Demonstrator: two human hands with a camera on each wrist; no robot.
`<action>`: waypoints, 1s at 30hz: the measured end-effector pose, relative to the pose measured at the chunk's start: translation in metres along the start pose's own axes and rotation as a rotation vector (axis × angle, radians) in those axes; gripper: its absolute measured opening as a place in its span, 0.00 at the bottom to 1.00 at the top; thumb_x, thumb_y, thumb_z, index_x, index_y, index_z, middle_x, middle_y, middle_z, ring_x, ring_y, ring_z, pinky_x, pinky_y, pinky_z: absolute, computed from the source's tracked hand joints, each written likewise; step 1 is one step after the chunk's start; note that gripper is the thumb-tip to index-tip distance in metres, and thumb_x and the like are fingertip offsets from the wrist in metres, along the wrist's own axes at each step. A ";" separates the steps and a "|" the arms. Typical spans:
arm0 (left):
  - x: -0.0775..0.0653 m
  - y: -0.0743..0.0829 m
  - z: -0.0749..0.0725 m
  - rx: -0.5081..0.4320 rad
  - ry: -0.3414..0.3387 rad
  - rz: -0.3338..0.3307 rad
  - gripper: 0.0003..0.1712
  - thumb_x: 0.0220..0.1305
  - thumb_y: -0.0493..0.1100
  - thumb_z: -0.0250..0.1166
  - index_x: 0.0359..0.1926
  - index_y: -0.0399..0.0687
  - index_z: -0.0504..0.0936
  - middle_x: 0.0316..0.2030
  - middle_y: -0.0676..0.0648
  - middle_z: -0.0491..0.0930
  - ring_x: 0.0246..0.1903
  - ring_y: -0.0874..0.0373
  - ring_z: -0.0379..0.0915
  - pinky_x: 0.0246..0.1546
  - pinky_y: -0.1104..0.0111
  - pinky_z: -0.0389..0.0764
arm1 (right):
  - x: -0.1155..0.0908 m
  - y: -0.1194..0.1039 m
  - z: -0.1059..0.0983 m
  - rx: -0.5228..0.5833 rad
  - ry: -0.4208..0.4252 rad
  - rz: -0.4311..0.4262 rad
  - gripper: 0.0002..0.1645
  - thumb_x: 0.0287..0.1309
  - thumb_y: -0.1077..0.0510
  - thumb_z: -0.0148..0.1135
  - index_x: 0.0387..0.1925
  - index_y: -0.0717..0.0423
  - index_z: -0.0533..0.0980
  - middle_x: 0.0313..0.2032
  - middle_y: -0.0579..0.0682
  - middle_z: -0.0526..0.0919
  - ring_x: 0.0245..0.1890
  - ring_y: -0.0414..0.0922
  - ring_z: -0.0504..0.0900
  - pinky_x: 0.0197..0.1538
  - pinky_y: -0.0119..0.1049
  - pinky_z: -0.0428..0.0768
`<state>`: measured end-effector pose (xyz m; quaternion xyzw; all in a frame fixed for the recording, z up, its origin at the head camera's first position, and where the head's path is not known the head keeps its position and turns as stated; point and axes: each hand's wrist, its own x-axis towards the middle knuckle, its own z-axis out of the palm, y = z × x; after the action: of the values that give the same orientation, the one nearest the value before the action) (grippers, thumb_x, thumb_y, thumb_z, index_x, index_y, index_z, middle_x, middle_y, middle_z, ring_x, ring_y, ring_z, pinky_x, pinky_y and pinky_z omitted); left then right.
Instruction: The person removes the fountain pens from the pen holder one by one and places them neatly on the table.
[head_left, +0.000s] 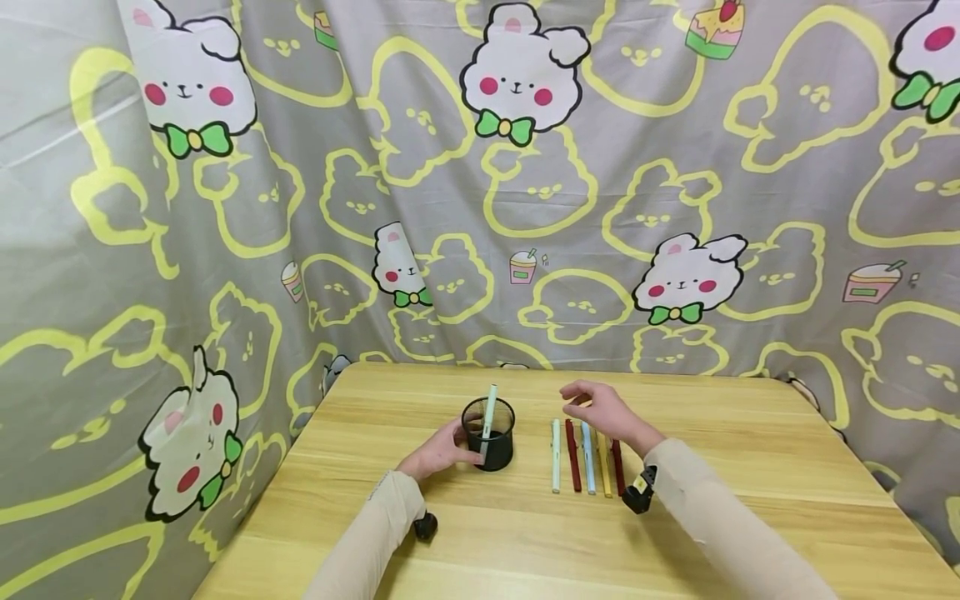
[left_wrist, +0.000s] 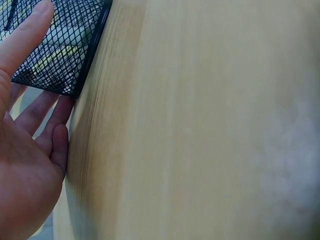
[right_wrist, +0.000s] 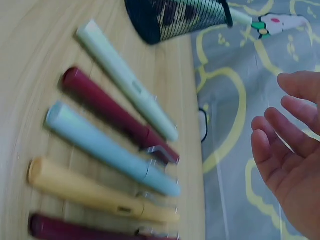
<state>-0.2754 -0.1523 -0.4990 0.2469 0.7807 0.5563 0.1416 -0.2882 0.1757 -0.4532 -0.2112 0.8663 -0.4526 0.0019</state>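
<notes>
My left hand [head_left: 441,452] grips a black mesh pen holder [head_left: 501,452], thumb on the near side and the other fingers round the far side. A pale green pen [head_left: 490,412] stands tilted inside it, its top above the rim. To the right, several capped pens lie side by side on the table: a mint green pen [right_wrist: 125,80], a dark red pen [right_wrist: 112,111], a light blue pen [right_wrist: 107,149], a yellow pen [right_wrist: 95,190] and another dark red pen [right_wrist: 80,227]. Above their far ends hovers my right hand [head_left: 603,412], fingers loosely bent and holding nothing.
Everything stands on a light wooden table [head_left: 480,542]. Its far edge meets a grey curtain [head_left: 450,192] with cartoon prints, which also hangs along the left side. A black wrist camera [head_left: 639,492] on the right arm is close to the nearest dark red pen.
</notes>
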 end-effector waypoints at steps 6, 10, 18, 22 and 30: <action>0.002 -0.002 -0.001 -0.024 -0.020 0.012 0.41 0.52 0.28 0.68 0.67 0.37 0.61 0.60 0.34 0.68 0.57 0.42 0.66 0.58 0.50 0.63 | 0.010 -0.011 0.013 -0.005 -0.023 -0.031 0.18 0.62 0.59 0.60 0.54 0.58 0.75 0.48 0.56 0.79 0.44 0.48 0.78 0.41 0.40 0.78; 0.003 -0.004 -0.002 -0.028 -0.021 0.024 0.40 0.52 0.28 0.68 0.66 0.38 0.63 0.59 0.36 0.69 0.58 0.44 0.66 0.59 0.50 0.62 | 0.017 -0.017 0.023 -0.007 -0.034 -0.047 0.19 0.63 0.59 0.59 0.55 0.56 0.75 0.49 0.55 0.80 0.44 0.47 0.78 0.42 0.41 0.78; 0.002 -0.003 -0.002 -0.030 -0.013 0.010 0.40 0.52 0.29 0.69 0.66 0.41 0.63 0.61 0.38 0.68 0.58 0.44 0.65 0.60 0.50 0.61 | 0.028 -0.029 0.043 0.008 -0.030 -0.035 0.20 0.63 0.60 0.58 0.57 0.56 0.74 0.52 0.57 0.78 0.44 0.48 0.78 0.41 0.41 0.78; 0.002 -0.002 -0.002 -0.026 -0.017 0.016 0.40 0.53 0.29 0.69 0.66 0.40 0.64 0.61 0.38 0.68 0.59 0.44 0.65 0.60 0.50 0.61 | 0.033 -0.032 0.052 0.026 -0.022 -0.023 0.22 0.63 0.60 0.59 0.59 0.56 0.73 0.52 0.56 0.78 0.45 0.49 0.78 0.42 0.42 0.78; 0.003 -0.003 -0.001 -0.016 -0.030 0.022 0.39 0.53 0.30 0.69 0.66 0.40 0.64 0.61 0.36 0.68 0.59 0.45 0.65 0.60 0.51 0.61 | 0.041 -0.035 0.067 0.026 -0.022 -0.037 0.26 0.63 0.60 0.59 0.62 0.56 0.70 0.53 0.58 0.77 0.44 0.50 0.79 0.41 0.42 0.78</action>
<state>-0.2793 -0.1524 -0.5012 0.2627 0.7711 0.5605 0.1492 -0.3002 0.0908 -0.4575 -0.2322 0.8563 -0.4613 0.0057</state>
